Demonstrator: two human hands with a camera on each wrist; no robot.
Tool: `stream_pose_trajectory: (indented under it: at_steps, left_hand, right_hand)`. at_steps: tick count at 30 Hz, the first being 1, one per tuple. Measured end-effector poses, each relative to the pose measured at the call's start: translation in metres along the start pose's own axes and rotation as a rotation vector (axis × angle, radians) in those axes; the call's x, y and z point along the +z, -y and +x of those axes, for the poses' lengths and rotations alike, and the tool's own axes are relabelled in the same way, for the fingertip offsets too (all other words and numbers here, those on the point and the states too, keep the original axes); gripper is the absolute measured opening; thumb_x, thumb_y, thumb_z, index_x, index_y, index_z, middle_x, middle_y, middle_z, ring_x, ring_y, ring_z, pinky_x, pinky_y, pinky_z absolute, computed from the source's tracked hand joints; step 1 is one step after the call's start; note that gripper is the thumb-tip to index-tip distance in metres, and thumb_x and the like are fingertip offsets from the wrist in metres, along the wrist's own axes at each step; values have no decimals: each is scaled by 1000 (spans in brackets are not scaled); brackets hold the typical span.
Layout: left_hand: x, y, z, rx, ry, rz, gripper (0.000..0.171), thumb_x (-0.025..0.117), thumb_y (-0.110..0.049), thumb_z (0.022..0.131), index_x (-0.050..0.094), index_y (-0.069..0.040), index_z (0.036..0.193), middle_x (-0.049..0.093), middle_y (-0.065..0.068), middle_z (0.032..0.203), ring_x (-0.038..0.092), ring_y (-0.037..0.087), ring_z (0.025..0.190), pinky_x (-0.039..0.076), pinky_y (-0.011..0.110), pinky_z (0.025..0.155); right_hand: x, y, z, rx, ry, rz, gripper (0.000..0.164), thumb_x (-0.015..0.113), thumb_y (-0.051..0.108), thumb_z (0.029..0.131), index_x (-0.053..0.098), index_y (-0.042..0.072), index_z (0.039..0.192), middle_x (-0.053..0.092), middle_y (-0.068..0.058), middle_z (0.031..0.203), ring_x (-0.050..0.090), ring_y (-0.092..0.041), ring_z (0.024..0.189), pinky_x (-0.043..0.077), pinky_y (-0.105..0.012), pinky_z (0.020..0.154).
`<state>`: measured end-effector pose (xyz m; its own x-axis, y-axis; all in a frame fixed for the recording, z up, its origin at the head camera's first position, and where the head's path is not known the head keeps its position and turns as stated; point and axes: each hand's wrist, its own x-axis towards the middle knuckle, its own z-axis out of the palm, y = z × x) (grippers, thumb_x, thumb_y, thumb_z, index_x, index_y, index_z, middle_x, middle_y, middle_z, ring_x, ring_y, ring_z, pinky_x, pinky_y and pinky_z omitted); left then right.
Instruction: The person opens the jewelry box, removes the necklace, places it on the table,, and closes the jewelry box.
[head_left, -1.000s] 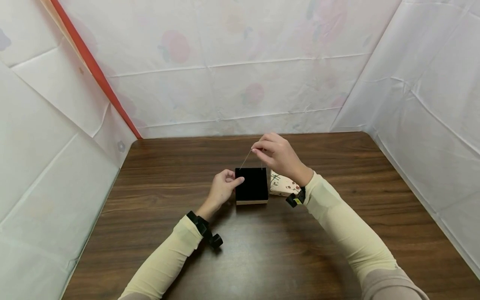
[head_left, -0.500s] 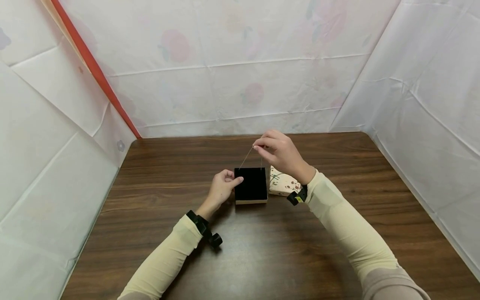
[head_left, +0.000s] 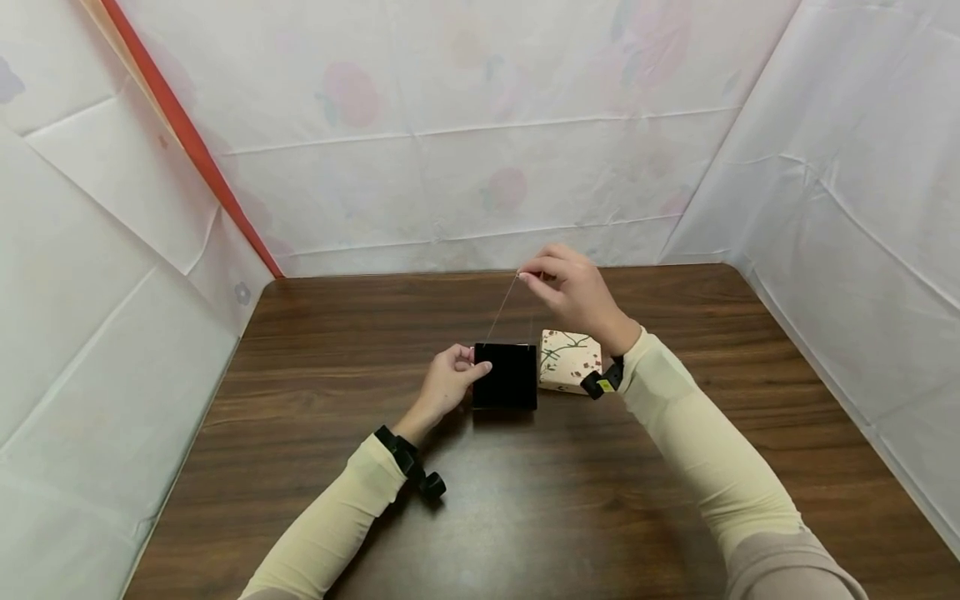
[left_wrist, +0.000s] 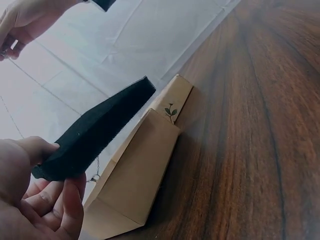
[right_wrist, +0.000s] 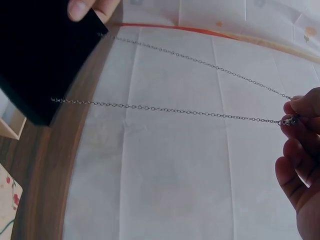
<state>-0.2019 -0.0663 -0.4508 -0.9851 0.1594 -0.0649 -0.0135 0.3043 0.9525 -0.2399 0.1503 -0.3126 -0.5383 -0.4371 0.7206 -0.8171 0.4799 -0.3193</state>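
My left hand (head_left: 442,387) pinches a black velvety jewellery pad (head_left: 506,379) by its left side, thumb on top and fingers beneath. In the left wrist view the pad (left_wrist: 100,130) is tilted above a plain tan box base (left_wrist: 135,175). Up and to the right, my right hand (head_left: 573,287) pinches a thin silver necklace chain (right_wrist: 170,110) near what looks like its clasp. Two strands run taut from those fingertips to the pad's far edge. A small metal piece (left_wrist: 95,178) shows under the pad; the rest of the necklace there is hidden.
Right of the pad, a cream box lid (head_left: 572,354) with red flowers and green stems lies on the brown wooden table (head_left: 337,358). White patterned sheeting (head_left: 450,167) stands along the back and both sides, with a red strip (head_left: 187,125) at the left corner.
My right hand has moved up and to the right, drawing the chain farther out. The pad has lifted and tilted in my left hand. More of the floral lid is uncovered.
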Motion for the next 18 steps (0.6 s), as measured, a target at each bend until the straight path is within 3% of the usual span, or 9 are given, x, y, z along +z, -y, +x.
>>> stream_pose_trajectory:
  at_steps: [5,12,18]
  left_hand:
    - [0,1,-1,24,18,18,24,69,-22,91,54,-5,94,43,-6,51,36,10,48,28,22,48]
    - [2,0,-4,105,72,-3,22,69,-16,91,51,-7,83,41,-7,50,41,8,50,34,20,53]
    - [3,0,-5,134,106,-34,21,70,-14,90,50,-6,86,47,-4,52,43,11,46,34,20,47]
  right_hand:
    - [-7,-6,5,55,5,24,8,67,2,90,74,-2,89,64,-11,83,54,-17,73,47,-25,67]
    - [-16,-13,11,134,3,55,8,67,4,90,74,-1,90,64,-12,82,52,-15,73,45,-37,66]
    - [-21,-20,12,189,-3,55,9,67,4,91,75,-1,90,63,-12,78,50,-14,71,41,-27,65]
